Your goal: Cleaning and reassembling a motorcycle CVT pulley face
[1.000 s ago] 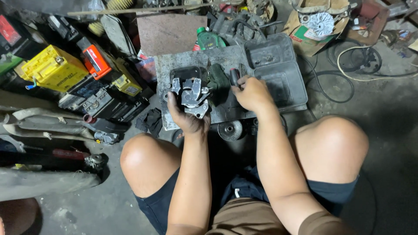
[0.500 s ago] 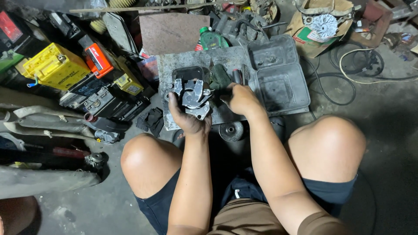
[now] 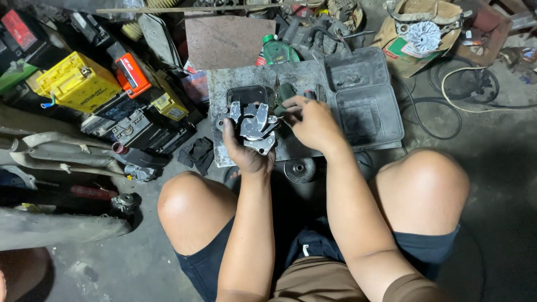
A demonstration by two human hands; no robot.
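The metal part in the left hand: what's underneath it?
Under the metal part, the left hand cups it from below; beneath lies a grey slab holding a black tray. The tray's contents are hidden.

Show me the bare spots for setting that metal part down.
Free: the grey tray's two hollows beside the right hand, and the floor right of it. Crowded: the batteries left of the left hand holding the metal part.

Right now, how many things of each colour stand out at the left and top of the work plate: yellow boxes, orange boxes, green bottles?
Yellow battery boxes: 2, a large one and a small one
Orange box: 1
Green bottle: 1
Total: 4
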